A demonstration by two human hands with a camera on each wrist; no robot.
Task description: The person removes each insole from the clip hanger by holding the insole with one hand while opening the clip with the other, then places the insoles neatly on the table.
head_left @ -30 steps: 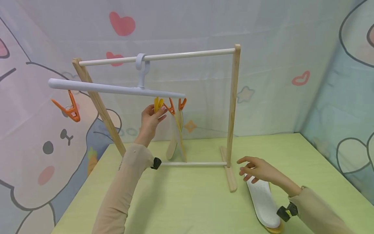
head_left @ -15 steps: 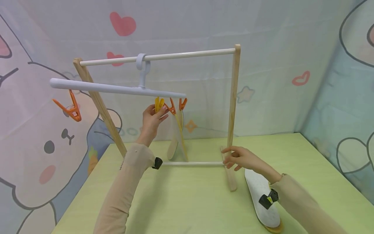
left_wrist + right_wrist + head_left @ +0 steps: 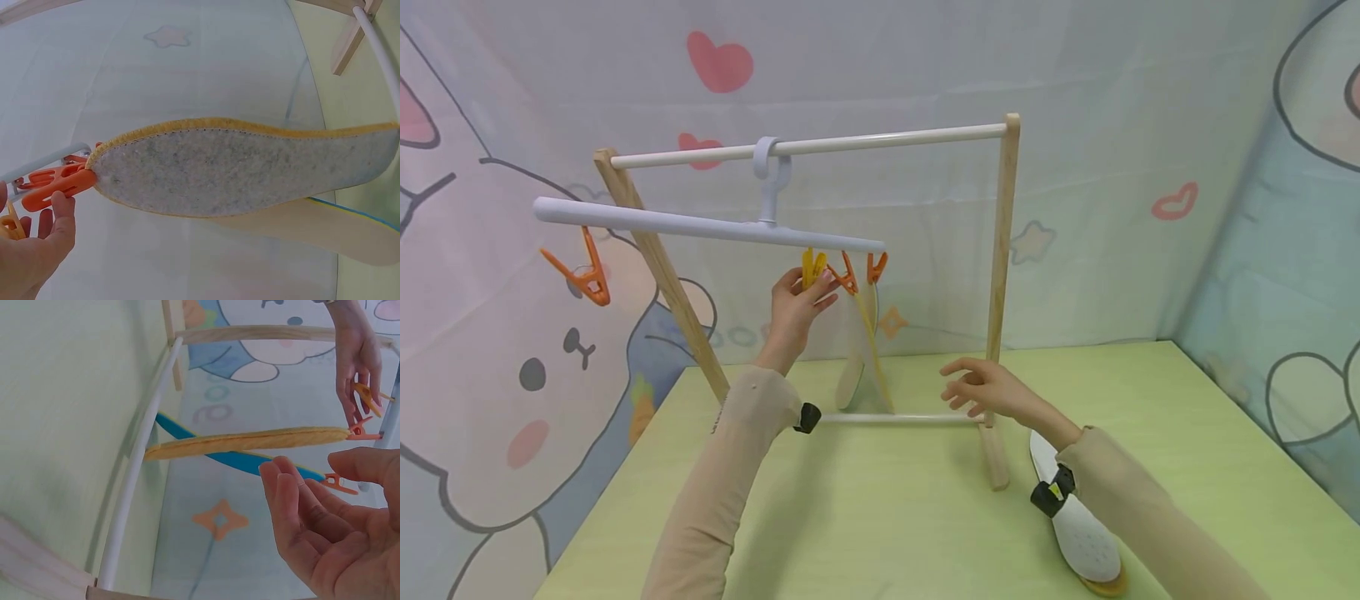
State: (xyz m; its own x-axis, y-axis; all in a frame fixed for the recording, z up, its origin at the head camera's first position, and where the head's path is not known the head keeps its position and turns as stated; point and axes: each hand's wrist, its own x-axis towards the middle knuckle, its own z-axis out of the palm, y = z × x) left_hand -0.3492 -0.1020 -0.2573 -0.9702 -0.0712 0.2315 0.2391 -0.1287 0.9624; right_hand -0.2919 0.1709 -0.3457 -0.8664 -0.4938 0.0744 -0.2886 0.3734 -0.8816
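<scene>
My left hand (image 3: 792,315) is raised at the hanger (image 3: 700,223), its thumb and fingers round a yellow clothespin (image 3: 809,268). Its thumb tip lies against the neighbouring orange clothespin (image 3: 59,187). From that orange one hangs a fuzzy yellow-edged insole (image 3: 219,165) with a grey face. Behind it, a blue-and-beige insole (image 3: 240,462) hangs from a second orange clothespin (image 3: 876,267). My right hand (image 3: 985,387) holds nothing; its fingers are loosely bent in front of the rack's right post, apart from the insoles.
The hanger hooks over the top rail of a wooden rack (image 3: 1004,250) with a white lower bar (image 3: 910,419). Another orange clothespin (image 3: 591,271) hangs at the hanger's left end. A white perforated insole (image 3: 1084,533) lies on the green table (image 3: 880,517), partly under my right forearm.
My right hand has moved left from above the white insole to in front of the rack's right post. My left hand stays at the clothespins. The view has shifted slightly.
</scene>
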